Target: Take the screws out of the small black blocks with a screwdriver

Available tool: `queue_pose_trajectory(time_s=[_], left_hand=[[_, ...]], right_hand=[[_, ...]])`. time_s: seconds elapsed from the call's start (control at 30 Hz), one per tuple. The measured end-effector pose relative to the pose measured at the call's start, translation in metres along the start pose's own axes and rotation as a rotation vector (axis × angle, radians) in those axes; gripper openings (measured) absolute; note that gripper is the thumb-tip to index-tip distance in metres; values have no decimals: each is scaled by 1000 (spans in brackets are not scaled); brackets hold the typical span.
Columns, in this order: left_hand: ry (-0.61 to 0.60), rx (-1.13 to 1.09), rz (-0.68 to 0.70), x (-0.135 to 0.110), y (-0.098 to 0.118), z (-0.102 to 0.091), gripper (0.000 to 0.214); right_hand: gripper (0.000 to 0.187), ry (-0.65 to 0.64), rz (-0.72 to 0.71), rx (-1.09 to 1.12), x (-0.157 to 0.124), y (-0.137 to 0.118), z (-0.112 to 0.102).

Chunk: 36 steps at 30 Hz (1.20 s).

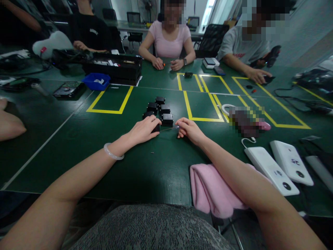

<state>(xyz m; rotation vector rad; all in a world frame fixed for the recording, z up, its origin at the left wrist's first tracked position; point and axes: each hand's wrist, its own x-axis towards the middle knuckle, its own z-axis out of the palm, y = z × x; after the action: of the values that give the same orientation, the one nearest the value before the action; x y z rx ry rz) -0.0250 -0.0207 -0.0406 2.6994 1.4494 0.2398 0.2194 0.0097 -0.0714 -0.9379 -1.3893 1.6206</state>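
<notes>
My left hand (145, 130) is closed over a small black box (156, 128) on the green table, its fingers covering most of it. My right hand (189, 130) pinches a thin screwdriver (169, 129), whose metal shaft points left at the held box. Whether the tip touches the box is too small to tell. Just beyond both hands, several more black boxes (167, 119) stand in a loose cluster. A tiny screw (152, 152) lies on the table nearer to me.
A folded pink cloth (208, 187) lies at the table's front edge under my right forearm. Two white power banks (270, 170) are at the right. Farther back are yellow tape outlines (205, 119), a blue tray (96, 81) and a black crate (114, 74). Several people sit around the table.
</notes>
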Motion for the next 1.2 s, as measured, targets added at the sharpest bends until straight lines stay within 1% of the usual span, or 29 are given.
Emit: queue_pose_trajectory(time_s=[0.43, 0.57, 0.67, 0.87, 1.07, 1.2], left_hand=[[-11, -23, -7, 0, 0, -2, 37], [-21, -22, -14, 0, 1, -3, 38], [-22, -21, -20, 0, 2, -3, 38], [-9, -25, -17, -1, 1, -2, 37], [-8, -10, -8, 0, 1, -1, 37], [-9, -15, 0, 0, 0, -1, 36]], right_hand=[[34, 27, 17, 6, -1, -1, -1], [30, 19, 22, 4, -1, -2, 0], [32, -3, 8, -17, -1, -3, 0], [32, 20, -3, -34, -3, -4, 0], [30, 3, -15, -45, -3, -3, 0], [30, 17, -10, -38, -3, -3, 0]])
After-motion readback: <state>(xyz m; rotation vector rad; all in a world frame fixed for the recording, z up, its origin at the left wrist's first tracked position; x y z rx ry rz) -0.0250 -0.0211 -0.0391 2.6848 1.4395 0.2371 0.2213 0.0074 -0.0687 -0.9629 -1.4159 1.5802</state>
